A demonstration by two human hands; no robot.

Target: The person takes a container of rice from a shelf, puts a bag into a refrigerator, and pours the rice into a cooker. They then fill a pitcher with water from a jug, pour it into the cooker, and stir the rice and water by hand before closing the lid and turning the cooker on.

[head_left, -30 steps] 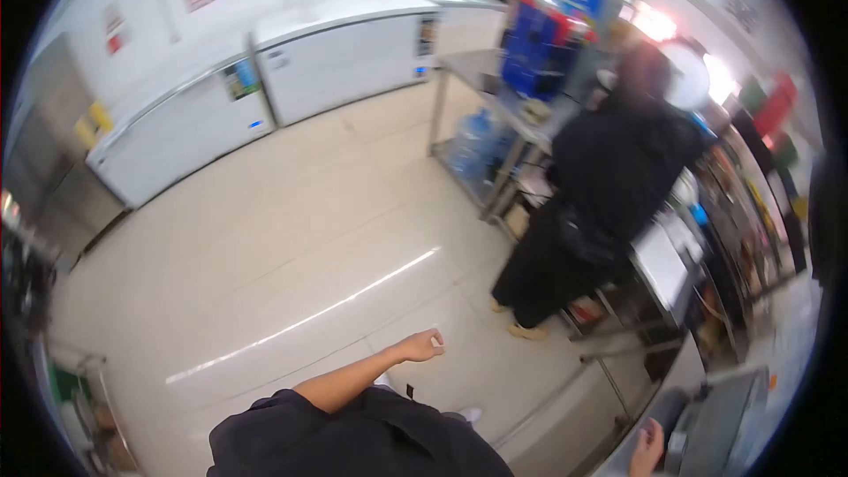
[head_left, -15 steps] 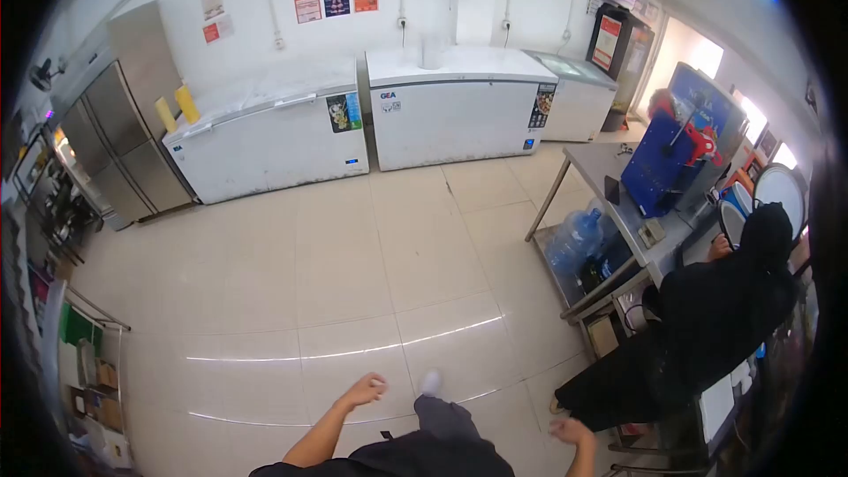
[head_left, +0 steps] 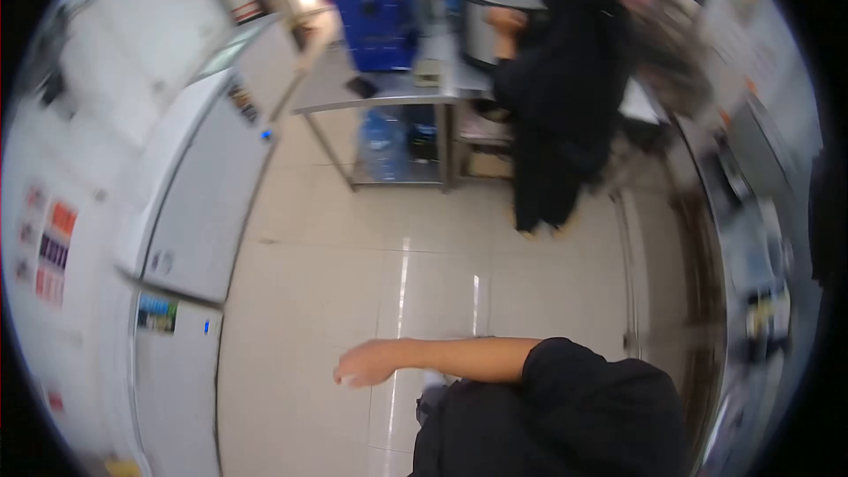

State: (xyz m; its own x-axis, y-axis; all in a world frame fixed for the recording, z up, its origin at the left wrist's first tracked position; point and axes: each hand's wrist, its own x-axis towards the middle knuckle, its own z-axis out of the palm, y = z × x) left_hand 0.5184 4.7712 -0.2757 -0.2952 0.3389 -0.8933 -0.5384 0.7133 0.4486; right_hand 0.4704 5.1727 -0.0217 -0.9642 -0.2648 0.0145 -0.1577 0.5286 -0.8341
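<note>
My right hand (head_left: 367, 364) reaches out to the left across the lower middle of the head view, bare below a short black sleeve. It hangs in the air over the beige tiled floor (head_left: 300, 336) and touches nothing. Its fingers point down and are loosely bent and apart, somewhat blurred, and I see nothing held in them. Just below the forearm, part of my grey trouser leg and pale shoe (head_left: 432, 379) shows. My left hand is outside the view.
A person in black (head_left: 565, 79) stands ahead with a hand at a large metal pot (head_left: 481, 26). Beside them, a steel table (head_left: 327, 93) carries a blue box (head_left: 375, 31), with a water bottle (head_left: 380, 146) underneath. White chest freezers (head_left: 199, 185) line the left; a counter (head_left: 746, 256) runs along the right.
My view has swung to the right, so the freezers now lie at left and the person and table ahead. My left hand has left the view; my right arm now crosses the lower middle.
</note>
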